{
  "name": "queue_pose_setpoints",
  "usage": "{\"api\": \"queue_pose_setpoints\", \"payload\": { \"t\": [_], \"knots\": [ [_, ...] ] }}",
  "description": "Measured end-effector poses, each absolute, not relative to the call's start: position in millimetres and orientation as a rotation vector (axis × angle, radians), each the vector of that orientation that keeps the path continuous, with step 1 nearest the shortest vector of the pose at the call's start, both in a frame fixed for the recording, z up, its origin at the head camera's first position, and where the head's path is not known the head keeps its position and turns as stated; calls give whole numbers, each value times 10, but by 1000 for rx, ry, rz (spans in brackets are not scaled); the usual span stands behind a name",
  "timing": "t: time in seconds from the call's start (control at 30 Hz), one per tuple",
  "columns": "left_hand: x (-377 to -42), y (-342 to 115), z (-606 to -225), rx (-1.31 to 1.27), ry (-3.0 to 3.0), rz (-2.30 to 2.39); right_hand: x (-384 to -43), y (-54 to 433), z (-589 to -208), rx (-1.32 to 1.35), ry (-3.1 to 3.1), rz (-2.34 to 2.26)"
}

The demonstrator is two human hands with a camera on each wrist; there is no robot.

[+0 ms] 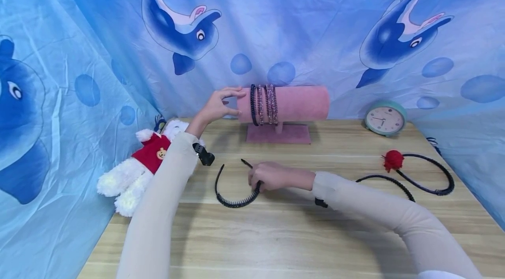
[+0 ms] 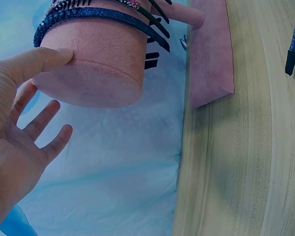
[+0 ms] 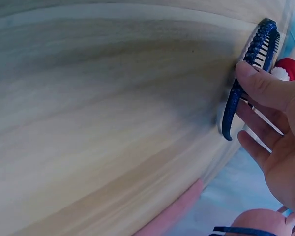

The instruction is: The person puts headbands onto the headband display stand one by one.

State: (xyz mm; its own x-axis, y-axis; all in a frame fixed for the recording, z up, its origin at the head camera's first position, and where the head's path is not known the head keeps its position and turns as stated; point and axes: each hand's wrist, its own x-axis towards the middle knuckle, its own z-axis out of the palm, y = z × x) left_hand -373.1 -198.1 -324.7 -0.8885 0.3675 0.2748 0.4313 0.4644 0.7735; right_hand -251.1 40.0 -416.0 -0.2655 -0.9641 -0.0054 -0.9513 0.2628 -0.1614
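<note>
A pink padded cylinder stand point(image 1: 301, 103) carries several headbands point(image 1: 266, 104) around its left half, dark blue and glittery pink ones among them. At the cylinder's left end my left hand point(image 1: 221, 104) holds the edge, thumb on one side and fingers on the other, as the left wrist view shows. My right hand point(image 1: 272, 177) pinches a dark blue toothed headband point(image 1: 236, 203) just above the table in front of the stand. In the right wrist view the thumb and fingers grip one arm of that headband point(image 3: 255, 54).
On the right lie a headband with a red ball point(image 1: 393, 160) and another dark headband point(image 1: 388, 179), partly behind my right arm. A green clock point(image 1: 385, 118) stands at the back right. A white plush toy point(image 1: 134, 174) in red lies on the left. Blue dolphin curtain point(image 1: 315, 20) behind.
</note>
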Motion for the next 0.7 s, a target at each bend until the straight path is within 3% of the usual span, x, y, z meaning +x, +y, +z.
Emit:
{"api": "queue_pose_setpoints", "payload": {
  "t": [0.7],
  "knots": [
    [-3724, -1971, -3249, -701, -2622, -1428, -2521, 828, -3930, -1671, 2469, -346]
  ]
}}
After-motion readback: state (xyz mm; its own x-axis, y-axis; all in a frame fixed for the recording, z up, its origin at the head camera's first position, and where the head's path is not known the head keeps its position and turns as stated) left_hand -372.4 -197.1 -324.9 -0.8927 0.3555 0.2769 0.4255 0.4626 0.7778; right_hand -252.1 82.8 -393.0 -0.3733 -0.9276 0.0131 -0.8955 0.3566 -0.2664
